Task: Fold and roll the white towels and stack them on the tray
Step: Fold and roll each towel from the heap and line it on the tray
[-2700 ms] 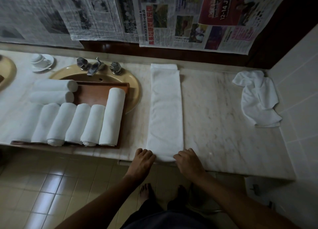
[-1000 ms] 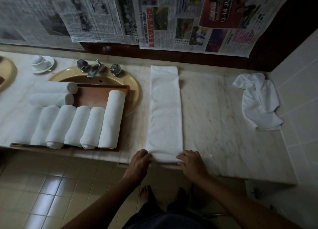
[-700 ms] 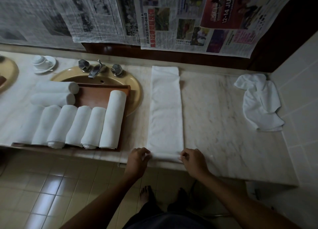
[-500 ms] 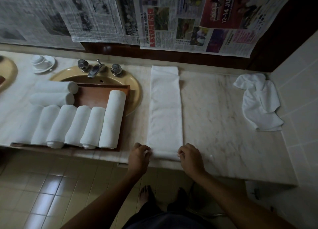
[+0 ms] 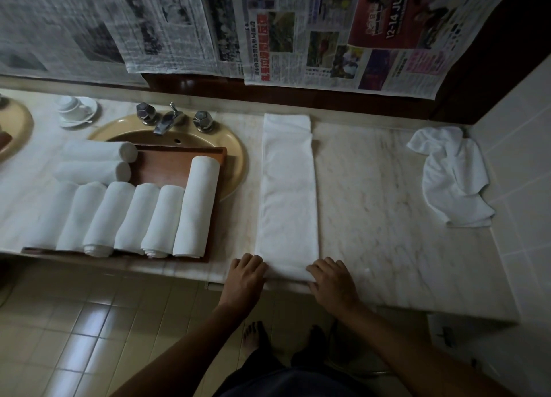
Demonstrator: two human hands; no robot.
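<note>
Now: both hands at the towel's near end

Right at the counter's front edge, the folded towel [image 5: 287, 193] is lying as a long strip on the marble counter [image 5: 387, 217], and the left hand [image 5: 246, 279] and right hand [image 5: 332, 280] are curling over its two near corners, gripping the hem. Left of it, rolled towels [image 5: 134, 214] are sitting on the wooden tray [image 5: 176, 164] over the sink [image 5: 235, 158]. A crumpled towel [image 5: 450, 176] is lying far right.

Dim room: newspapers [image 5: 313, 32] cover the wall above a marble counter [image 5: 387, 217].
</note>
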